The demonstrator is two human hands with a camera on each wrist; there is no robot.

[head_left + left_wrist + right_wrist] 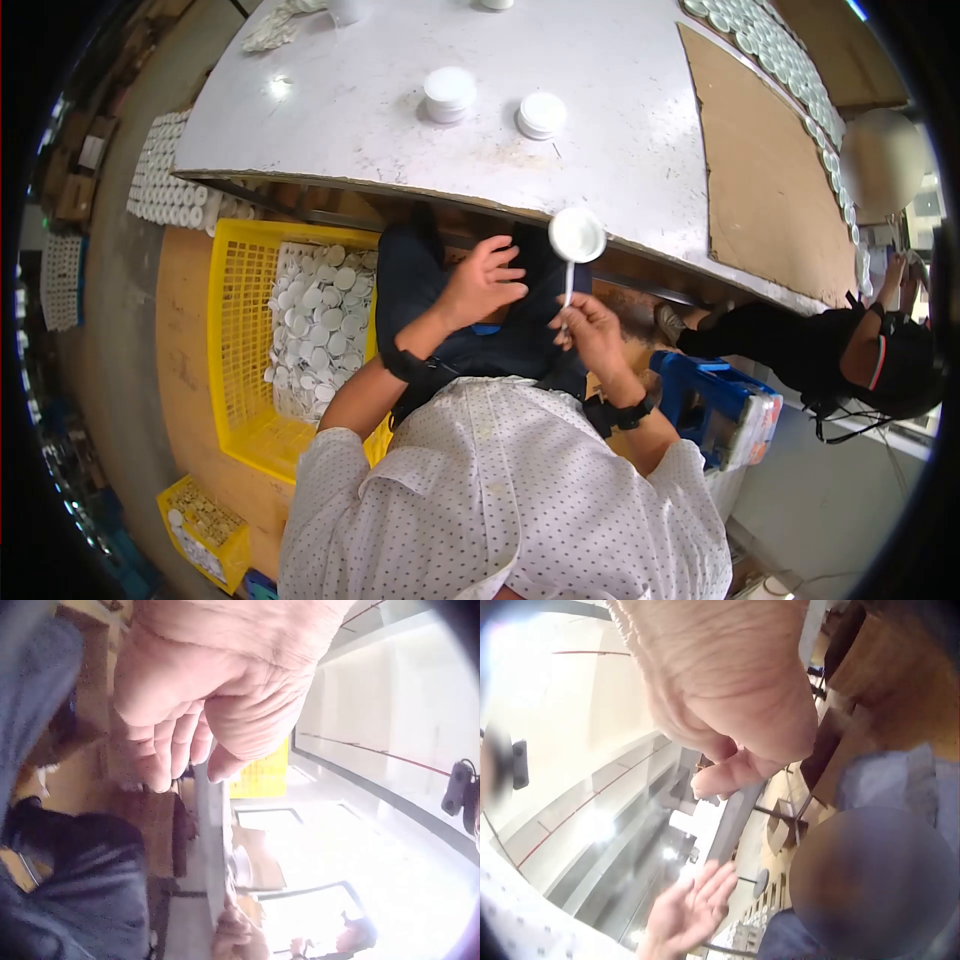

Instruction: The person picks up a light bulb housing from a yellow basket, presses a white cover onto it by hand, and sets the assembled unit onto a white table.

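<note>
The right hand [595,330] has its grip pinching the thin white handle of a round-headed white piece [578,236], whose head is raised by the front edge of the surface [620,150], right of the edge's middle as the head view shows it. The left hand [485,285] has its grip spread, fingers loosely bent and holding nothing, just beside that same front edge. Back from the edge stand two low white round stacks [450,95], near each other but apart. A cardboard sheet [765,160] lies toward the right end, with white round pieces [770,45] rowed along its outer edge. Left of the person's legs, a yellow crate [235,330] holds many white discs [320,320].
</note>
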